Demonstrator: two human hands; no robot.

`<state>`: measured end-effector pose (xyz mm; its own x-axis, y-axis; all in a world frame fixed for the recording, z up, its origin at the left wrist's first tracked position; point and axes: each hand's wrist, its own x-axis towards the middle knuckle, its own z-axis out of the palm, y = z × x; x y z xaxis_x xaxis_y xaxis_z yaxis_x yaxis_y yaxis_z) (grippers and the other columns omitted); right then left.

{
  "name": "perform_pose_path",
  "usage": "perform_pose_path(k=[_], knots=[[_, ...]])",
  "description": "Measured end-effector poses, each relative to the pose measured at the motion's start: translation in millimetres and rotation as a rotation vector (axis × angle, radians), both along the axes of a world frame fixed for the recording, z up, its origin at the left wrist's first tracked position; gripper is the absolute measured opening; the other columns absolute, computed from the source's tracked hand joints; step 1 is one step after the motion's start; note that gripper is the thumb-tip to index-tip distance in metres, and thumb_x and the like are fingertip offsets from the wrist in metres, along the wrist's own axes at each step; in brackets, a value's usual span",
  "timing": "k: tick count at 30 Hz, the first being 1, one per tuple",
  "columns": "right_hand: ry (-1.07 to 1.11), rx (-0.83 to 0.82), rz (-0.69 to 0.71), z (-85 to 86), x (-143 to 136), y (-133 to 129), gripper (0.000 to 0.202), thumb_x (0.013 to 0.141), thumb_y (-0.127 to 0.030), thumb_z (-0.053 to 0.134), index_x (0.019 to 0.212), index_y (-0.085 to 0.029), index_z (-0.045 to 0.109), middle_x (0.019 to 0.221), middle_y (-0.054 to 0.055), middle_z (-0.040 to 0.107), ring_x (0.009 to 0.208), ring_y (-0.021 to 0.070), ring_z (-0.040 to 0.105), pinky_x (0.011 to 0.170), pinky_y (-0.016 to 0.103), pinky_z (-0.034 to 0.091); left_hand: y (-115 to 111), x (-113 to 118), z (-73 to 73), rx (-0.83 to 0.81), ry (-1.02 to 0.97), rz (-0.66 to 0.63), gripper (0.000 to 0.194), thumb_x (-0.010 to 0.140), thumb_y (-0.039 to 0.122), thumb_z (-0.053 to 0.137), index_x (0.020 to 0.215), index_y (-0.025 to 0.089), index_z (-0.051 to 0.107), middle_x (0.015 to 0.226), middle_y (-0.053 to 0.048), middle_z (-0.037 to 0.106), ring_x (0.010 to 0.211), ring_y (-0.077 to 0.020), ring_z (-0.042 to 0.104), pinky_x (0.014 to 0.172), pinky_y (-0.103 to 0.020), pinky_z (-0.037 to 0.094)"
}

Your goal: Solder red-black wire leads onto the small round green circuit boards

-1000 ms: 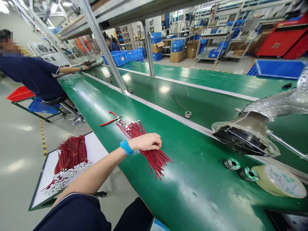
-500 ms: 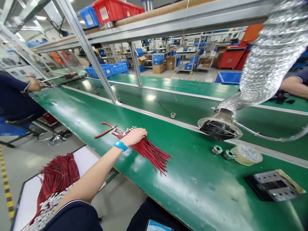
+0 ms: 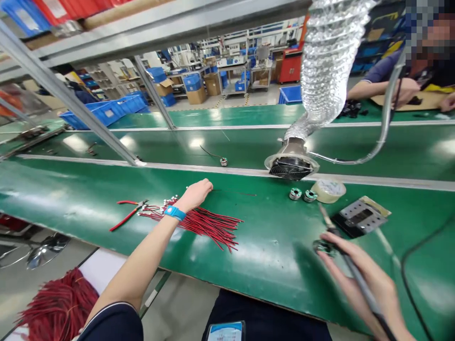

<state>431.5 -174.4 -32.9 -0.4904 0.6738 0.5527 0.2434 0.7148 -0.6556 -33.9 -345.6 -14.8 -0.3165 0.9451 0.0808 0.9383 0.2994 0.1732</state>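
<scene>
Soldering iron (image 3: 357, 276) entered near tape roll (image 3: 329, 191).

Far back, blue crates (image 3: 192, 82) sit on a cardboard box (image 3: 196, 96), left of a red cabinet (image 3: 289, 70).

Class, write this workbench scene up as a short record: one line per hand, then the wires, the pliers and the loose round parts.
Left hand: pinching a thin red wire
Right hand: holding a pen-shaped tool and a small round part
Wire bundle: red, on the green bench
Pliers: red-handled, open, left of the bundle
Round parts: two, beside the tape roll
</scene>
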Motion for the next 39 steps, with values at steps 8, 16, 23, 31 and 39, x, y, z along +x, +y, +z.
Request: perform_pose_path(k=[8,16,23,31,39], knots=[[-0.087,-0.011,0.223,-40.9,-40,-22,0.039,0.104,-0.026,0.064,0.143,-0.027,0.061,0.130,0.010,0.070,0.113,0.0213,0.074,0.093,0.029,0.061,74,66,-6.8,-0.015,-0.163,-0.259,0.028,0.093,0.032,0.076,0.116,0.020,0.065,0.118,-0.007,0.063,0.093,-0.0197,0.064,0.087,-0.033,0.052],[-0.089,-0.105,0.157,-49.9,-51,-21,0.049,0.101,-0.030,0.068,0.149,-0.028,0.057,0.133,0.012,0.064,0.116,0.0243,0.071,0.099,0.036,0.062,106,126,-24.8,0.062,-0.345,-0.302,0.015,0.105,0.021,0.052,0.092,0.019,0.061,0.099,-0.006,0.065,0.094,-0.0207,0.061,0.088,-0.034,0.050],[-0.037,-0.146,0.037,-48.2,-61,-29,0.055,0.097,-0.029,0.072,0.150,-0.031,0.056,0.122,0.010,0.059,0.106,0.0243,0.070,0.094,0.039,0.063,82,175,-13.9,0.203,-0.638,-0.337,0.011,0.105,0.028,0.061,0.097,0.020,0.065,0.091,-0.001,0.067,0.079,-0.0150,0.060,0.072,-0.027,0.044],[-0.001,-0.200,0.080,-48.9,-61,-35,0.052,0.099,-0.025,0.067,0.150,-0.032,0.055,0.127,0.010,0.057,0.111,0.0227,0.069,0.096,0.037,0.063,79,208,-20.0,0.272,-0.813,-0.372,0.013,0.101,0.027,0.068,0.092,0.021,0.076,0.086,-0.003,0.069,0.079,-0.0165,0.062,0.073,-0.029,0.046],[0.183,-0.179,-0.068,-35.3,-42,-42,0.039,0.103,-0.019,0.062,0.140,-0.028,0.064,0.107,0.006,0.070,0.091,0.0185,0.072,0.083,0.032,0.063,74,239,-12.0,0.248,-0.903,-0.179,0.018,0.097,0.029,0.069,0.082,0.021,0.074,0.092,-0.005,0.065,0.073,-0.0154,0.055,0.062,-0.028,0.043]])
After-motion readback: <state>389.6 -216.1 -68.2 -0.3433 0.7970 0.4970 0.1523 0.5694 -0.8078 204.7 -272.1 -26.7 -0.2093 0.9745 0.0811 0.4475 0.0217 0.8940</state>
